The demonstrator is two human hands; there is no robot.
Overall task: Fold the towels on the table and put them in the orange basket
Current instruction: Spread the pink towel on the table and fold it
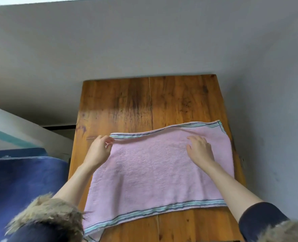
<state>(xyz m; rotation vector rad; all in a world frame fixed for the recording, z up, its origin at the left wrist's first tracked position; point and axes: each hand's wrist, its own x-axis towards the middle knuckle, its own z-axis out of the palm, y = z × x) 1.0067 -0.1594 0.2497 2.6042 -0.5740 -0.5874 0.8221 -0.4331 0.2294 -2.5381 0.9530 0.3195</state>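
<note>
A home room, plain and lived-in.
A worn wooden table (pixel 144 102) stands against a bare grey wall (pixel 144 41), with a blue bed (pixel 22 172) just beside it on the left and a pink towel (pixel 153 172) spread flat on the tabletop.

Pink towel (pixel 155 165): terry cloth, nubby, matt. Table (pixel 127 102): varnished wood, glossy, worn.

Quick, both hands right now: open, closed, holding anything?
Left hand: closed, pinching the far left corner of the pink towel.
Right hand: open, fingers resting flat on the towel.
</note>
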